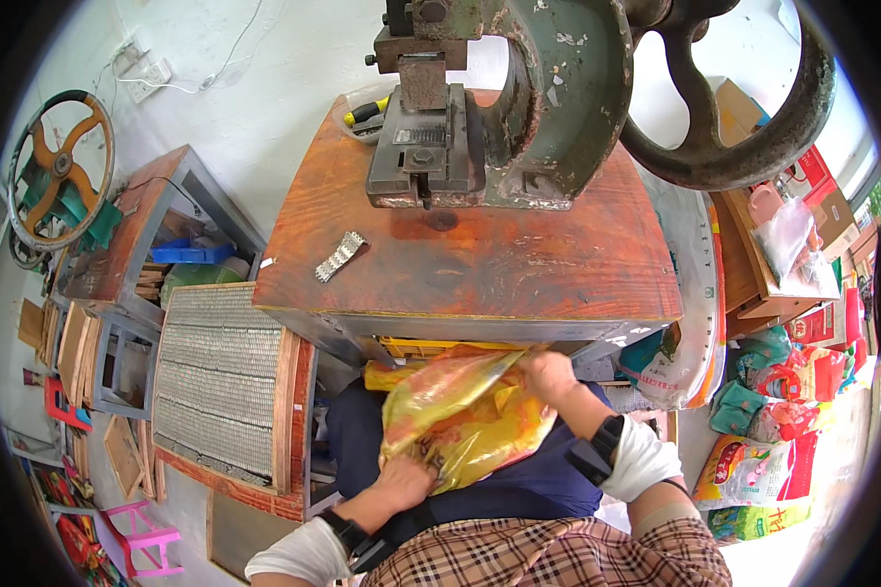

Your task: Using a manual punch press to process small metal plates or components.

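Observation:
A yellow plastic bag [470, 416] with red and orange print lies across my lap, its film creased and pulled taut between my hands. My left hand [408, 481] grips the bag's near left edge, fingers curled into the film. Higher up on the other side, my right hand [548, 377] is closed on the bag's far right edge, just below the table's front. What the bag contains cannot be seen. On the wooden table [519, 269] beyond it rests a short strip of small silvery metal pieces [340, 256], apart from both hands.
A green hand press [568, 108] with a large wheel [724, 147] stands on the table. To the left, a wooden-edged tray [286, 411] carries rows of metal pieces. Below the tabletop shows a yellow crate [431, 346]. Filled bags [754, 470] crowd the right, a pink stool [145, 538] the lower left.

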